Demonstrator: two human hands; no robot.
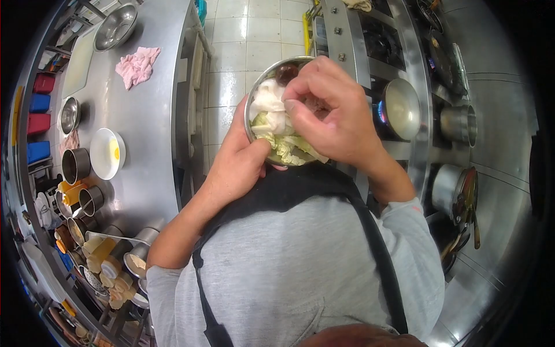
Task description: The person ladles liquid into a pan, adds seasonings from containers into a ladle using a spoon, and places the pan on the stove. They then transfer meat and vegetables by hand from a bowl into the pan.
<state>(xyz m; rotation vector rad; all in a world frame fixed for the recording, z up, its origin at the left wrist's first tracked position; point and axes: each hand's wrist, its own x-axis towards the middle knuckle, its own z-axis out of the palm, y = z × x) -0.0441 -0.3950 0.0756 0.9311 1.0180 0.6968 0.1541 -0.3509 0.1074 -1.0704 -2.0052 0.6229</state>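
Note:
My left hand [234,165] grips a metal bowl [247,118] from the side, thumb over its rim, in front of my apron. In the bowl are pale green cabbage leaves [289,147], soft white pieces of food [269,98] and a dark brown round piece [286,73]. Over the bowl, my right hand [332,113] has its thumb and forefinger pinched together at the edge of a white piece. The palm and curled fingers cover the right part of the bowl.
To the right, a pan [403,110] of pale liquid sits over a blue flame [381,111], near a metal pot [459,124]. On the steel counter [147,115] at left are a white bowl [108,153] with something yellow, a pink cloth [137,66] and several containers.

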